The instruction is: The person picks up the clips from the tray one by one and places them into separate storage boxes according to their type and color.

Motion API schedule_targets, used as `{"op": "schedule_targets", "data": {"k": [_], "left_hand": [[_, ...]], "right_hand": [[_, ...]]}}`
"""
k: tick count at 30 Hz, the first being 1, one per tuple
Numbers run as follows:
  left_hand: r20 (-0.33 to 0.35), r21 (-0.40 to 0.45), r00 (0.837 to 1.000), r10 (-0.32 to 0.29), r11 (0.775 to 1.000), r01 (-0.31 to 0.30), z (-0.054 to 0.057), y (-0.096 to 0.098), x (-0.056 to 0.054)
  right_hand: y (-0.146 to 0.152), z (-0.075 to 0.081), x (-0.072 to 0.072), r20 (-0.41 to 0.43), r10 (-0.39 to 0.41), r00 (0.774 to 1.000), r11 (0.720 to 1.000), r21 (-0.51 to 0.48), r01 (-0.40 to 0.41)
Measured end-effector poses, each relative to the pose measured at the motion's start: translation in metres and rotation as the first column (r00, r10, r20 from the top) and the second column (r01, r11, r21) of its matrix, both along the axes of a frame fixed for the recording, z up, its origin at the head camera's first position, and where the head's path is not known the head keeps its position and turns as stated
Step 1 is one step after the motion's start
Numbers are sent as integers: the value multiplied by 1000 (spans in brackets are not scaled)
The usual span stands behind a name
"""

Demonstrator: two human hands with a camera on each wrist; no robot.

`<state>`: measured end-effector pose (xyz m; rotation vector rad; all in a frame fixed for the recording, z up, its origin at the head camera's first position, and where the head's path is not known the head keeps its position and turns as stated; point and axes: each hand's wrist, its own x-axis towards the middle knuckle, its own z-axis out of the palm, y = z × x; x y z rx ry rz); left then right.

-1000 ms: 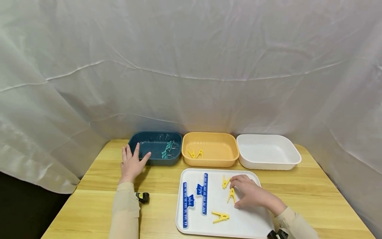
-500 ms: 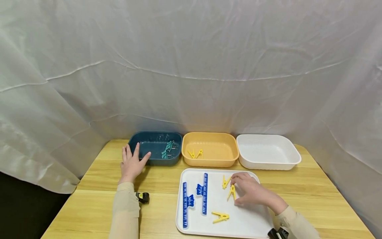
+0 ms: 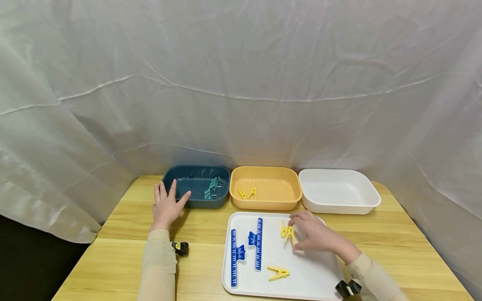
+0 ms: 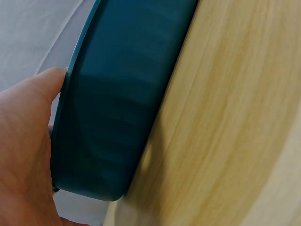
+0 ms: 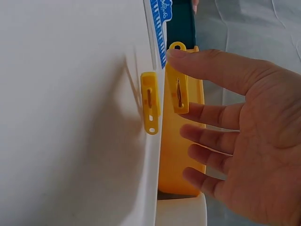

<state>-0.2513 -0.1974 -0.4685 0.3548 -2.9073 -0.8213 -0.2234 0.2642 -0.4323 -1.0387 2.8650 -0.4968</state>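
My right hand [image 3: 314,234] is over the right part of a white tray [image 3: 312,284]. Its thumb and index finger pinch a yellow clothespin [image 5: 178,89], while the other fingers are spread. Another yellow clothespin [image 5: 150,101] lies on the tray close beside the held one. A third clothespin [image 3: 278,274] rests nearer the tray's front. Two blue clips with a piano-key pattern lie at left on the tray, a left clip [image 3: 234,259] and a right clip [image 3: 258,244]. At the dark teal bin [image 3: 196,204], my left hand [image 3: 167,209] rests on the near-left rim, fingers spread.
Teal binder clips [image 3: 212,188] lie inside the teal bin. Next to it, a yellow-orange bin [image 3: 273,205] contains two yellow clothespins [image 3: 246,193]. A white bin [image 3: 339,209] stands to the right. Behind the wooden table [image 3: 203,259] hangs a pale curtain [image 3: 241,83].
My right hand has moved slightly back and left with the clothespin, which now overlaps the one behind it in the head view. My left hand stays on the bin rim.
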Motion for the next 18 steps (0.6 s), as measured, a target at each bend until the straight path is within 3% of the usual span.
{"op": "schedule_targets", "data": {"k": [18], "left_hand": [[1, -1, 1000, 5, 1000, -5, -2, 0, -1]], "right_hand": [[-13, 6, -13, -77, 26, 997, 997, -75, -32]]}}
